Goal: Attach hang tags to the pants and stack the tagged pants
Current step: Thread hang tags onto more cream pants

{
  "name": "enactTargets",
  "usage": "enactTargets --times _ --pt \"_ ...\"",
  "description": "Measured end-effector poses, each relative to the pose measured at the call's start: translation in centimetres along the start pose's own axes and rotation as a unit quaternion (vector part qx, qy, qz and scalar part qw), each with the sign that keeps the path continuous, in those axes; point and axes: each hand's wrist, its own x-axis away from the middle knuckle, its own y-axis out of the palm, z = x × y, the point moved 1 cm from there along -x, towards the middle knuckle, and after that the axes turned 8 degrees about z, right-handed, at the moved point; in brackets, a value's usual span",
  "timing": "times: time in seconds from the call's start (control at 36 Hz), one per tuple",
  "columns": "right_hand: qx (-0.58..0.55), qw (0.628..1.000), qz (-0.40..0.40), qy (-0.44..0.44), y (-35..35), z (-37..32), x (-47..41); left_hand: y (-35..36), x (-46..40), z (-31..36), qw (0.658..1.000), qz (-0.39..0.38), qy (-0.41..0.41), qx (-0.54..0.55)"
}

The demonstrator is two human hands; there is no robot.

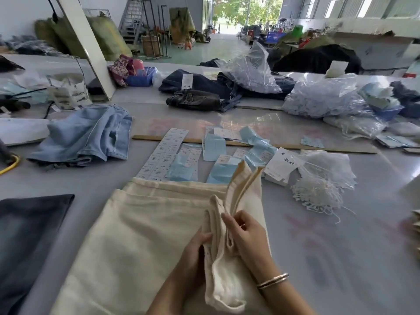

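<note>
Cream pants (141,228) lie folded on the grey table in front of me. Their waistband edge is lifted between my two hands. My left hand (195,248) grips the raised cream fabric from the left, and my right hand (244,235) pinches a fold of it from the right. Blue and white hang tags (214,147) are spread just beyond the pants. A bundle of white tag strings (318,196) lies to the right of them, beside a white card stack (281,165).
Dark denim (27,242) lies at the near left, light blue jeans (86,135) at the mid left. A wooden ruler (295,146) crosses the table behind the tags. Dark jeans (200,92) and plastic bags (322,98) crowd the far side.
</note>
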Motion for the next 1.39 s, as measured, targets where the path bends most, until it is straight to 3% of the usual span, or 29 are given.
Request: enactTargets --times 0.08,0.14,0.36,0.5,0.58,0.72,0.92,1.0,1.08,1.17,1.25,1.39 --pt "0.097 0.993 -0.036 -0.065 0.1 -0.1 0.7 0.0 0.1 -0.2 1.000 -0.010 0.005 -0.012" --pt "0.104 0.989 -0.034 -0.096 -0.2 0.2 0.8 -0.3 0.0 -0.2 1.000 0.001 0.009 -0.012" --pt "-0.131 0.991 0.017 0.016 -2.5 2.3 0.3 -0.4 -0.2 -0.2 0.999 -0.006 0.048 0.026" --pt "-0.198 0.979 0.028 0.028 -2.5 2.2 0.8 0.2 0.2 0.0 0.995 -0.011 0.085 -0.048" --pt "-0.047 0.996 0.021 -0.079 -2.3 1.1 1.2 0.3 0.4 0.0 0.987 0.023 0.126 -0.092" --pt "0.109 0.985 -0.020 -0.134 -1.9 -0.2 2.1 -0.1 0.9 0.0 0.985 -0.011 0.121 -0.120" --pt "0.289 0.950 -0.066 -0.101 -1.5 -1.5 1.6 -0.1 1.0 0.3 0.988 -0.076 0.090 -0.097" --pt "0.313 0.939 -0.067 -0.123 -1.7 -1.6 1.2 -0.5 0.7 0.2 0.988 -0.073 0.094 -0.103" --pt "0.216 0.967 -0.077 -0.108 -2.3 -0.7 0.7 -0.8 0.4 0.0 0.989 -0.072 0.086 -0.093" --pt "-0.013 0.995 -0.093 -0.013 -3.4 0.6 0.7 -0.8 0.2 -0.2 0.991 -0.079 0.078 -0.077" --pt "-0.178 0.975 -0.107 0.080 -4.0 1.6 0.8 -0.7 0.2 -0.1 0.989 -0.092 0.076 -0.083" --pt "-0.305 0.937 -0.104 0.138 -4.6 1.9 0.6 -0.7 0.2 0.2 0.985 -0.112 0.060 -0.116"
